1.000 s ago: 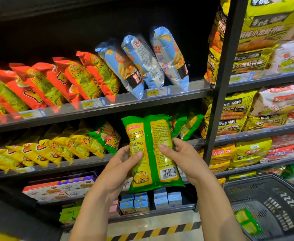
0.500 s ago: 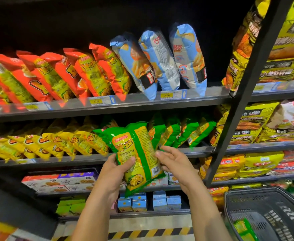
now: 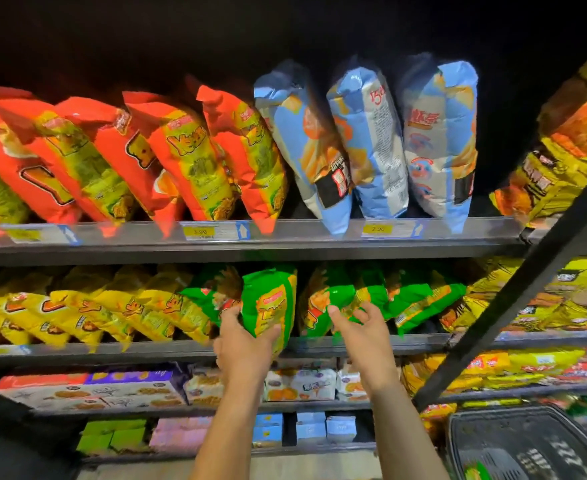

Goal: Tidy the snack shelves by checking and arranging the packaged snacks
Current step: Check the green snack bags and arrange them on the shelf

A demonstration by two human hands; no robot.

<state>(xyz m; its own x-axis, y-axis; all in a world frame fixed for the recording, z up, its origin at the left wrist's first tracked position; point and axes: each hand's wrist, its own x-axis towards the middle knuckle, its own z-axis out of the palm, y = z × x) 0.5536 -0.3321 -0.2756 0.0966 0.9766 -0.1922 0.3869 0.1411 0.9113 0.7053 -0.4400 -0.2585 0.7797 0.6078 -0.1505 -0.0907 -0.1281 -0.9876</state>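
- the left hand (image 3: 245, 341) grips a green snack bag (image 3: 273, 306) from below, thumb on its left side and fingers curled round its lower right edge.
- this bag stands upright at the front of the middle shelf (image 3: 406, 342), in the gap between the yellow bags (image 3: 112, 313) on its left and the row of green bags (image 3: 420, 299) on its right; its bottom hangs over the shelf rim.
- the right hand (image 3: 359, 332) reaches up to the nearest bags of that green row, thumb out to the left and fingers loosely bent against their fronts; motion blur hides whether it pinches one or only touches.
- the two hands are apart, one on each side of a dark gap in the row.
- on the upper shelf (image 3: 285, 242), red bags (image 3: 181, 157) lean left and three blue bags (image 3: 371, 143) stand beside them.
- a black basket (image 3: 527, 445) shows at the lower right.
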